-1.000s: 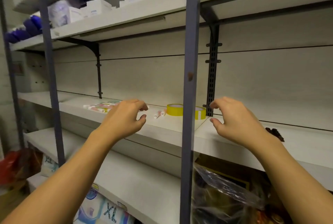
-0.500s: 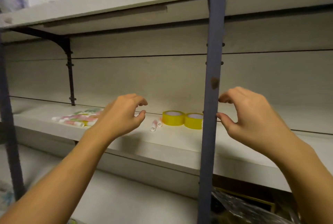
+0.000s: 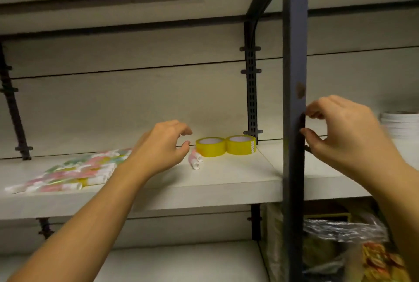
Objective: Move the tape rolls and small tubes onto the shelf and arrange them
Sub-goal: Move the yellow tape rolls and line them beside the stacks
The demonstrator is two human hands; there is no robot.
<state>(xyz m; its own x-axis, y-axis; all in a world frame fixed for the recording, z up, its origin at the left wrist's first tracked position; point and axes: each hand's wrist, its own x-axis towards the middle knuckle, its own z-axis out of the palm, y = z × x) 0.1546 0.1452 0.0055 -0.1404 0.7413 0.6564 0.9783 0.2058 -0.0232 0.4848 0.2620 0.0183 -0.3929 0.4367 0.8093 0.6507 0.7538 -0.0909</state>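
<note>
Two yellow tape rolls lie flat side by side at the back of the white middle shelf. Two small pink-and-white tubes lie just left of them. A heap of several pastel tubes covers the shelf's left part. My left hand hovers above the shelf just left of the two tubes, fingers loosely curled, holding nothing. My right hand is raised to the right of a dark post, fingers curled with a gap between thumb and forefinger, and it is empty.
A dark blue upright post stands in front of the shelf between my hands. A black slotted bracket runs up the back wall. A white stack sits far right. Bagged goods fill the lower right shelf.
The view has shifted right and closer to the shelf. Both hands stay raised and empty; the left one has come nearer the two small tubes.
</note>
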